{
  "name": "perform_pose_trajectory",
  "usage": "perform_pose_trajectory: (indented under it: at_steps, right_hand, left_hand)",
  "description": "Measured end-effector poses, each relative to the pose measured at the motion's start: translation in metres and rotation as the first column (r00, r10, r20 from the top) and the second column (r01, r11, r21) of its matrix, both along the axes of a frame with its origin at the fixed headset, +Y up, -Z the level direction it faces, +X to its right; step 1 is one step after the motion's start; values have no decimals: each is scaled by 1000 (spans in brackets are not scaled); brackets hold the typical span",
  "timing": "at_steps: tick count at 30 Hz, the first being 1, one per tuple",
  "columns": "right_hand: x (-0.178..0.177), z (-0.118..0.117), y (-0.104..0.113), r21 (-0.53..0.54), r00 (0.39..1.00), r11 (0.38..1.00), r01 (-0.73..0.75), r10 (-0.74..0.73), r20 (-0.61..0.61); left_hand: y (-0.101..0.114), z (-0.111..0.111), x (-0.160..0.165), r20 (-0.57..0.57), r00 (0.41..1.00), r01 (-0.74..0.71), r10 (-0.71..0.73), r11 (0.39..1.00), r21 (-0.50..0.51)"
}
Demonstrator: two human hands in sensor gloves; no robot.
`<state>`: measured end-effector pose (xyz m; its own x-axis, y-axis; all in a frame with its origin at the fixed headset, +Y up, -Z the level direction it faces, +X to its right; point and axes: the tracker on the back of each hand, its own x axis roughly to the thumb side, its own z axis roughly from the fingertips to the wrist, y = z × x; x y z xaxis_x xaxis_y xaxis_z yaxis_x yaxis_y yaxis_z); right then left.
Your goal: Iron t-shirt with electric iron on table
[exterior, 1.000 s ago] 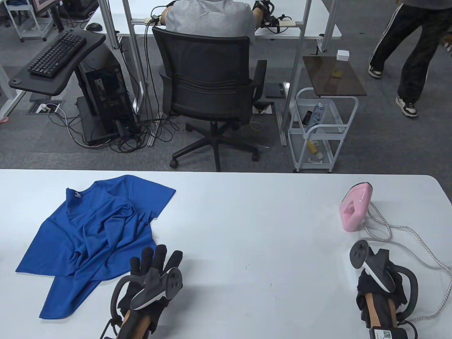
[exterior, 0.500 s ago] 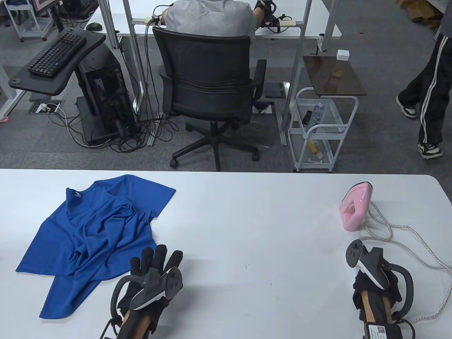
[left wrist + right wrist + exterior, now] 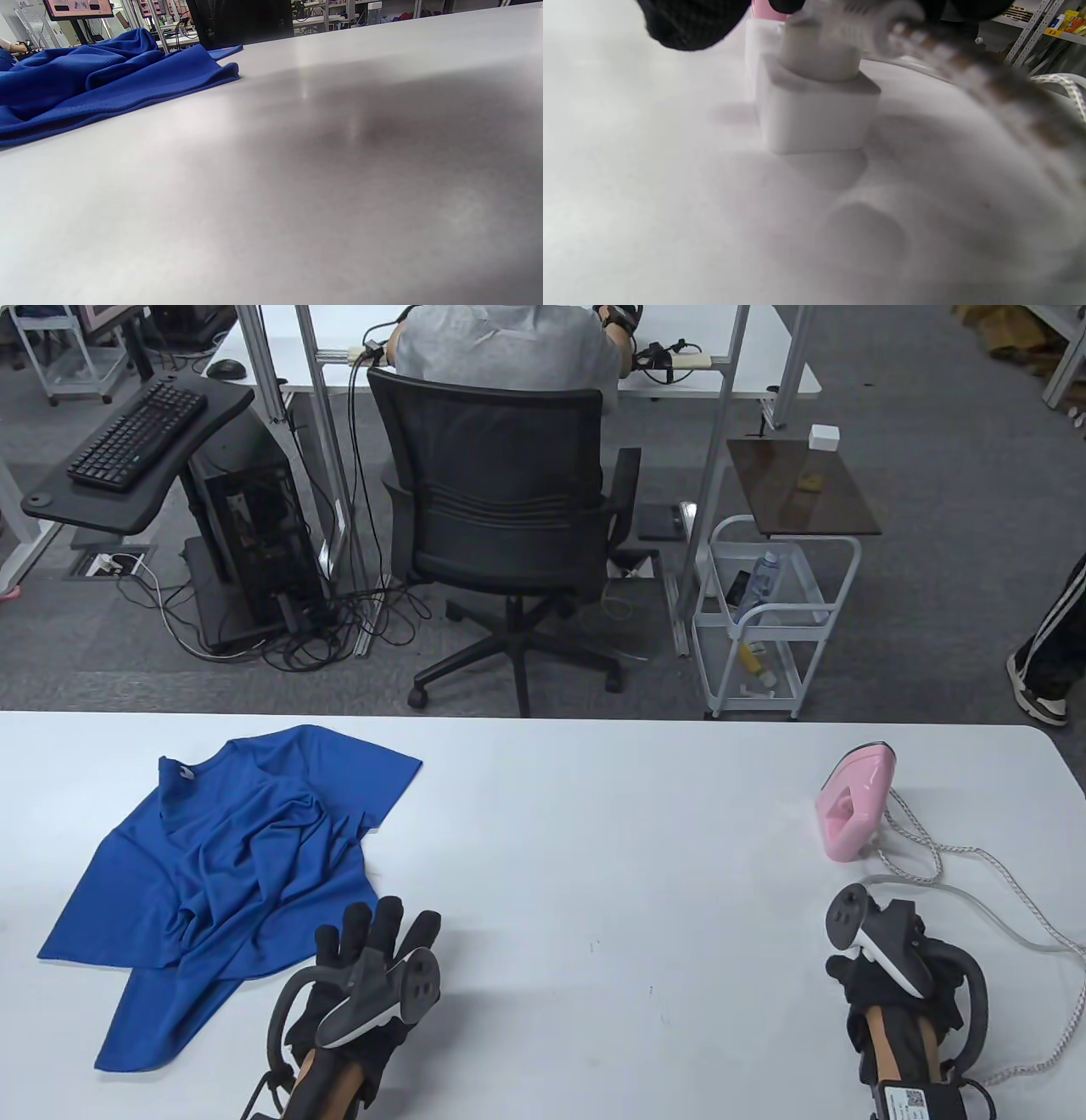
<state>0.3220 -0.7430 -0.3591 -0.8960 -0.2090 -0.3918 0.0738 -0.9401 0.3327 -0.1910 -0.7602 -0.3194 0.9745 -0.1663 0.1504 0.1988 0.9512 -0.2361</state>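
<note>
While your left hand lies flat on the white table with its fingers straight and spread, it holds nothing; the fingertips sit just beside the near edge of the blue t-shirt, maybe grazing it, hard to tell. That shirt is crumpled in a heap on the left side of the table, collar toward the far edge, one sleeve trailing toward you. From your left wrist view you only get the folds of it off to the left, no fingers showing.

Your right hand is over on the right, near the pink electric iron, which stands on its heel well apart from the shirt. Its braided cord loops across the table beside you. In the right wrist view a white plug block sits on the table right under your gloved fingers, cord running off it, but it's blurry and I can't tell if you're pinching it or just hovering.

Container-wise: behind the table a white wire cart holds a water bottle on its upper shelf and a few small items lower down, too small to name.
</note>
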Motion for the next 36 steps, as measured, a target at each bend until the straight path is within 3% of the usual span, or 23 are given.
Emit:
perform_pose_trajectory:
  at_steps: [10,17,21,24,30,36]
  right_hand:
    - [-3,-4,-14,-55,999,998,33,-32,18]
    - [-1,-4,-11,-36,997,998,57,-55,52]
    - [-6,-3,-8,25,999,999,34,-34,18]
    - [-20,-2,3,72,999,997,25,-22,-46]
    - [-70,10,44,318,962,938,136,-49,-268]
    - [-118,22,53,333,892,902,275,-110,-439]
  left_hand:
    - [0,0,0,1,1000,3,-3,1000,-11]
    - [1,0,-1,0,1000,-9,9,1000,-3]
    - [3,-1,-3,-6,1000,-15,15,1000,-1]
    - [11,-1,-12,-27,998,-64,65,998,14]
    - [33,-1,-50,-135,981,-123,138,986,114]
    - [30,-5,-88,-234,933,-242,273,959,150]
